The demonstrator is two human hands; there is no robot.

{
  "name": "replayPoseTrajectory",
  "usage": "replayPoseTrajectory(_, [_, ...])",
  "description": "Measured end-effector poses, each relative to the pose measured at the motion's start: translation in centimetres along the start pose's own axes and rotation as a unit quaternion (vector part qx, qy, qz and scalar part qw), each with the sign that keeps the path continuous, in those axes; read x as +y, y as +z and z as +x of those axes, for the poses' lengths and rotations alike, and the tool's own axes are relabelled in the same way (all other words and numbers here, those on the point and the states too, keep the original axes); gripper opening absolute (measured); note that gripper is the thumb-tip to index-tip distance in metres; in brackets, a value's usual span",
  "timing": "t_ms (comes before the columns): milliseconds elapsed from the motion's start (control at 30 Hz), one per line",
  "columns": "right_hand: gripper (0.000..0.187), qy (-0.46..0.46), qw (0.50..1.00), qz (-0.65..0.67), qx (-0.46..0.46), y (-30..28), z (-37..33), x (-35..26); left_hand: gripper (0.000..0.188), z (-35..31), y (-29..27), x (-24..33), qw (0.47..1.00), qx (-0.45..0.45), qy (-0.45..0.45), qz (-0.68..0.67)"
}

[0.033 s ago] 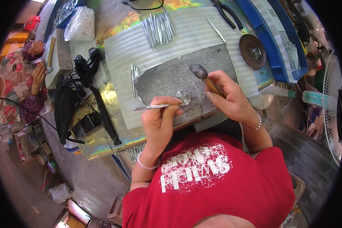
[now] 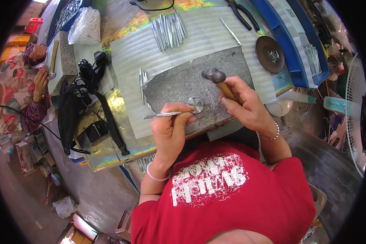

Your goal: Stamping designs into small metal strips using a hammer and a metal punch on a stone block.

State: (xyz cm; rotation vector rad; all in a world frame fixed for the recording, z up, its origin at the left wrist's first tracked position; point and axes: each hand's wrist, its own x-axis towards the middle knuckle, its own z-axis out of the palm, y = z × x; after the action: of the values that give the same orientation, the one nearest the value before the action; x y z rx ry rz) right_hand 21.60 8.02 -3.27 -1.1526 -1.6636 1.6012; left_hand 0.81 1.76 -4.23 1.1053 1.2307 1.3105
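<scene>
My left hand [image 2: 169, 127] pinches a slim silver metal strip [image 2: 162, 115], similar in shape to the pieces piled beyond it. Its right end reaches a small round metal block [image 2: 196, 105], where my fingertips hide part of it. The block rests on a rough grey stone slab [image 2: 191, 79]. My right hand [image 2: 248, 103] is wrapped round the wooden handle of a hammer [image 2: 227, 90]. The dark rounded hammer head hangs above the slab, apart from the block. Several silver strips [image 2: 169, 32] lie piled at the far side, and a few more [image 2: 142, 85] lie left of the slab.
Black-handled pliers [image 2: 244, 15] and a brown dish [image 2: 270, 55] of small metal bits lie at the far right, beside a blue tray [image 2: 286, 38]. A black strapped bag [image 2: 73, 110] sits at the left. Another person's hand [image 2: 40, 81] is near a second hammer [image 2: 53, 59]. A fan [image 2: 356, 116] stands right.
The hammer head has shifted very slightly to the left and tilted a little. My left hand, the silver strip and the round block have stayed in place.
</scene>
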Motion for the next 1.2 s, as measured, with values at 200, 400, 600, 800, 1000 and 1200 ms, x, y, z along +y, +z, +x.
replayPoseTrajectory(200, [0.035, -0.022, 1.0, 0.01, 0.016, -0.1, -0.5, 0.0, 0.005, 0.1, 0.1, -0.2, 0.998, -0.013, 0.004, 0.06])
replayPoseTrajectory(400, [0.037, -0.044, 0.999, 0.024, 0.015, -0.1, -0.4, 0.5, 0.004, 0.3, 0.2, 0.0, 0.996, -0.02, 0.022, 0.08])
replayPoseTrajectory(600, [0.037, -0.042, 0.999, 0.02, 0.017, -0.1, -0.4, 0.6, 0.005, 0.4, 0.1, 0.1, 0.996, -0.026, 0.017, 0.088])
replayPoseTrajectory(800, [0.038, -0.052, 0.998, 0.016, 0.026, 0.0, -0.5, 0.8, 0.005, 0.4, 0.1, -0.1, 0.994, -0.029, 0.029, 0.105])
replayPoseTrajectory(1000, [0.038, -0.075, 0.997, -0.011, 0.031, 0.1, -0.4, 0.9, 0.005, 0.5, 0.5, 0.2, 0.991, -0.029, 0.035, 0.126])
replayPoseTrajectory(1200, [0.039, -0.013, 0.994, 0.108, 0.005, 0.4, -1.2, -0.9, 0.023, 0.3, 1.4, 1.0, 0.914, -0.032, 0.172, 0.366])
